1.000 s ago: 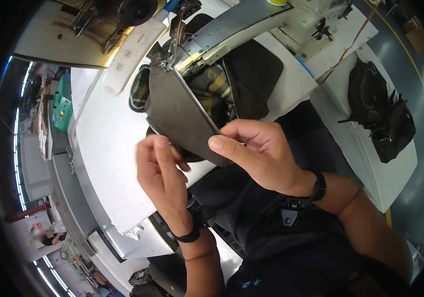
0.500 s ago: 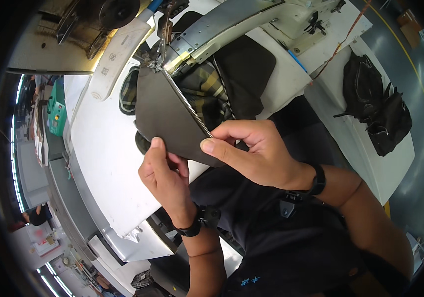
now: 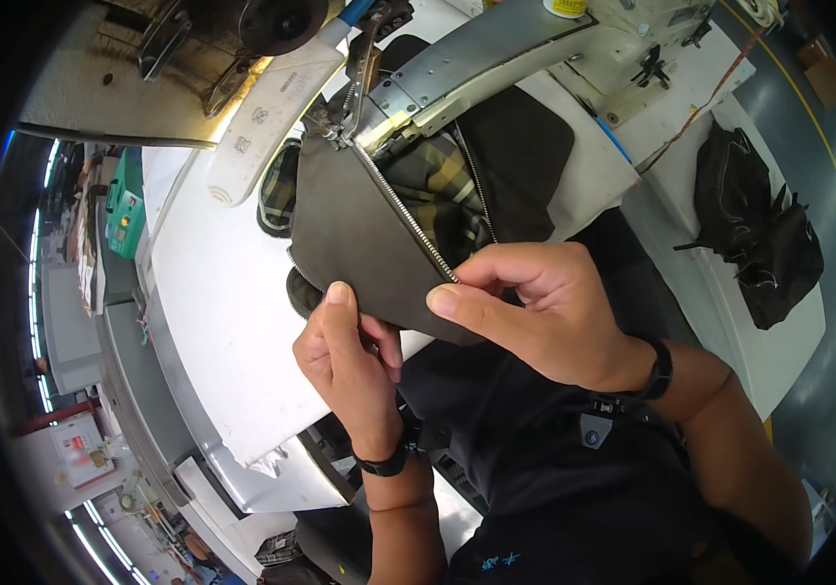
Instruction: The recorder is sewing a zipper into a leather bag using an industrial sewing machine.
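A dark olive-grey fabric piece (image 3: 349, 214) lies at the sewing machine (image 3: 427, 73), its far end under the presser foot (image 3: 336, 135). A metal zipper (image 3: 403, 208) runs along its right edge toward me. My left hand (image 3: 349, 361) pinches the near left edge of the fabric, thumb on top. My right hand (image 3: 544, 307) grips the near end of the zipper edge between thumb and fingers. Plaid lining (image 3: 432, 180) in yellow, black and white shows beside the zipper, with a second zipper (image 3: 473, 180) further right.
Dark sewn pieces (image 3: 757, 229) lie on a white surface at the right. A green box (image 3: 125, 210) stands at the far left. The white tabletop (image 3: 213, 322) spreads left of my hands, and a light-coloured machine arm (image 3: 272, 122) hangs over its far part.
The whole view has shifted, so machine, fabric and hands sit slightly further right and lower. Both hands keep the same hold on the fabric.
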Available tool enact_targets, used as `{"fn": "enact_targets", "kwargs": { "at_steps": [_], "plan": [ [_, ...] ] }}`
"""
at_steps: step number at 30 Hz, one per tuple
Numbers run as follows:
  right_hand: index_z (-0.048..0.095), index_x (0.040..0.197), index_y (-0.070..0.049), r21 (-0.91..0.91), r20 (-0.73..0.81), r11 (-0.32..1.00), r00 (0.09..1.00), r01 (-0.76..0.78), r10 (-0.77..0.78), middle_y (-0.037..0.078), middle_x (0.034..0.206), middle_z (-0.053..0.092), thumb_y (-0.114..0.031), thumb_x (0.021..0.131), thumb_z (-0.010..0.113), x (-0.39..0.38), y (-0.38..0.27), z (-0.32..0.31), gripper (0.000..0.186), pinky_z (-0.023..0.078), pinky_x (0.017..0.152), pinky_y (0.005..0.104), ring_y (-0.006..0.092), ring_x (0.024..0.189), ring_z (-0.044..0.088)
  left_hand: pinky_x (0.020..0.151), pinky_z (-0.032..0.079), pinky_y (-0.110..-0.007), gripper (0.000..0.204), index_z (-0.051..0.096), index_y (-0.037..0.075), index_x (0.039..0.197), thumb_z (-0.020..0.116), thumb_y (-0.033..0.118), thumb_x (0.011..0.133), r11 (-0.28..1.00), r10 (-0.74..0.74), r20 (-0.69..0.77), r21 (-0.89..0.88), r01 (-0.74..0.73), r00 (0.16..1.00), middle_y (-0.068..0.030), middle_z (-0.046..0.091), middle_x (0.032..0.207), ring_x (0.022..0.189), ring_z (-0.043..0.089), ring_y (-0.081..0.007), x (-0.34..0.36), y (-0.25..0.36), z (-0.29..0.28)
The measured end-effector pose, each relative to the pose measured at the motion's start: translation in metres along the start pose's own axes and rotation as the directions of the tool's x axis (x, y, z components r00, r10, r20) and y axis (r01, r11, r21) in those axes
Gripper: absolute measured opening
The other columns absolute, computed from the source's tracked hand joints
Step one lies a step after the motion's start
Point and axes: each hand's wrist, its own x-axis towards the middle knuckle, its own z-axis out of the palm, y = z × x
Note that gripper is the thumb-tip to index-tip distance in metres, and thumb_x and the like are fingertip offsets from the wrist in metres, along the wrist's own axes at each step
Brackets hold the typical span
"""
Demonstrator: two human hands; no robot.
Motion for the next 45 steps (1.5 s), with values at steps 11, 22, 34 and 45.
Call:
{"fn": "enact_targets", "kwargs": {
  "at_steps": [11,22,34,45],
  "plan": [
    [0.070,0.087,0.004,0.032,-0.018,0.999,0.999,-0.033,0.034,-0.004,0.072,0.060,-0.007,0.097,0.076,0.004,-0.002,0.000,0.016,0.036,0.056,0.0209,-0.0001,0.066,0.047,0.040,0.029,-0.023,0.053,0.055,0.005,0.063,0.049,0.027,0.111,0.999,-0.032,0.062,-0.006,0.032,0.998,-0.0055,0.054,0.050,0.039,0.044,-0.0094,0.004,-0.002,-0.003],
    [0.071,0.087,0.002,0.116,-0.003,0.987,0.994,-0.112,0.113,-0.005,0.072,0.060,-0.009,0.098,0.075,0.024,-0.002,0.002,0.016,0.035,0.055,0.0190,-0.0018,0.066,0.048,0.040,0.030,-0.023,0.049,0.056,0.006,0.067,0.053,0.030,0.109,0.995,-0.096,0.077,0.013,0.096,0.992,-0.0047,0.054,0.050,0.039,0.044,-0.0101,0.027,0.002,-0.003],
    [0.074,0.089,0.003,0.080,-0.004,0.996,0.999,-0.036,0.036,-0.008,0.068,0.059,-0.012,0.099,0.073,0.057,0.014,0.008,0.018,0.032,0.052,0.0192,-0.0029,0.062,0.045,0.040,0.031,-0.023,0.046,0.054,0.008,0.070,0.053,0.034,0.108,0.992,-0.126,0.098,0.013,0.125,0.987,-0.0042,0.052,0.051,0.040,0.041,-0.0095,0.062,-0.001,-0.005],
    [0.073,0.085,0.003,0.041,-0.039,0.999,0.999,0.029,-0.027,-0.008,0.062,0.054,-0.013,0.098,0.070,0.092,0.028,0.012,0.021,0.029,0.049,0.0225,-0.0016,0.057,0.041,0.039,0.029,-0.023,0.042,0.052,0.010,0.073,0.057,0.035,0.107,0.988,-0.153,0.083,-0.007,0.154,0.985,-0.0031,0.049,0.051,0.039,0.038,-0.0098,0.098,-0.004,0.000]
  ]
}}
